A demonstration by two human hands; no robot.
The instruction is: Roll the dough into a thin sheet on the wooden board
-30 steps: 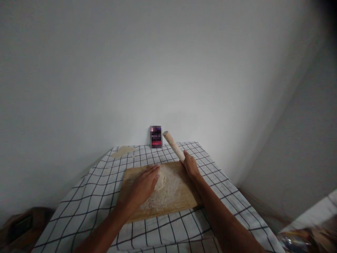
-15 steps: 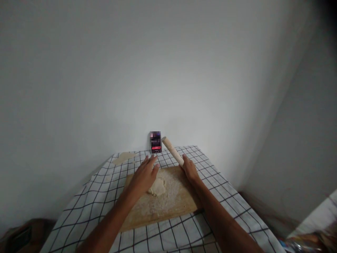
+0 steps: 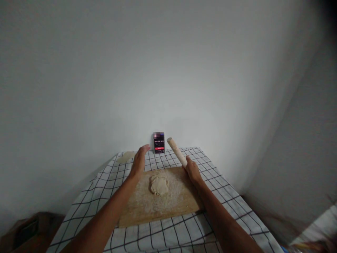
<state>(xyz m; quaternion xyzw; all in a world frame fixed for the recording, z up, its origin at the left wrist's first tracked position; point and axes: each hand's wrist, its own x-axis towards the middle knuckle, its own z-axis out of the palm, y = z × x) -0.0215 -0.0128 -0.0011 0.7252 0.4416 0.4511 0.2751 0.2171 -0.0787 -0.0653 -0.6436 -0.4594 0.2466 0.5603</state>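
Observation:
A small, uneven round of dough [image 3: 159,185] lies on a floured wooden board [image 3: 137,214]. My right hand [image 3: 193,169] is closed round the near end of a wooden rolling pin [image 3: 177,150], whose far end points up and away above the cloth. My left hand [image 3: 139,161] is raised over the board's far left edge, its fingers stretched out towards the wall and nothing in it. Neither hand touches the dough.
A phone [image 3: 159,142] with a timer on its screen leans against the wall behind the board. A thin pale sheet [image 3: 125,157] lies at the far left of the checked tablecloth [image 3: 89,196]. A brown box-like thing [image 3: 28,230] stands low at the left.
My left hand has lifted away from beside the dough, up and to the left, uncovering it. My right hand keeps hold of the rolling pin. The view has shifted slightly.

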